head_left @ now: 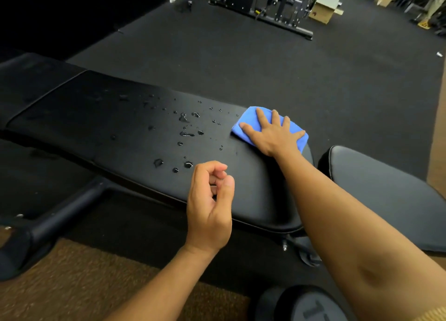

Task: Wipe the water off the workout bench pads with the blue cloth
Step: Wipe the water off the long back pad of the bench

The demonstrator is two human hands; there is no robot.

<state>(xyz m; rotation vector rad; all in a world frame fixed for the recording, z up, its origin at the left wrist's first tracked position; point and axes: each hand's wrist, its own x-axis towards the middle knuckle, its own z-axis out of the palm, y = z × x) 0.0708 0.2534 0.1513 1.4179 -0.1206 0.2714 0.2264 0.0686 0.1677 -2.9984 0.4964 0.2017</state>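
Observation:
A long black bench pad [101, 132] stretches from the left to the middle, with a second, seat pad [376, 185] to its right. Several water drops [185, 127] lie scattered on the long pad's middle. My right hand [272, 132] presses flat, fingers spread, on a folded blue cloth [246, 120] at the long pad's far right end. Over the pad's near edge hovers my left hand [210, 207], fingers loosely curled and holding nothing.
The bench's black frame leg [48, 224] runs out at lower left over a brown mat. A round weight [304, 306] sits at the bottom. Dark rubber floor lies beyond the bench, with a rack base [263, 16] and a cardboard box [323, 11] far behind.

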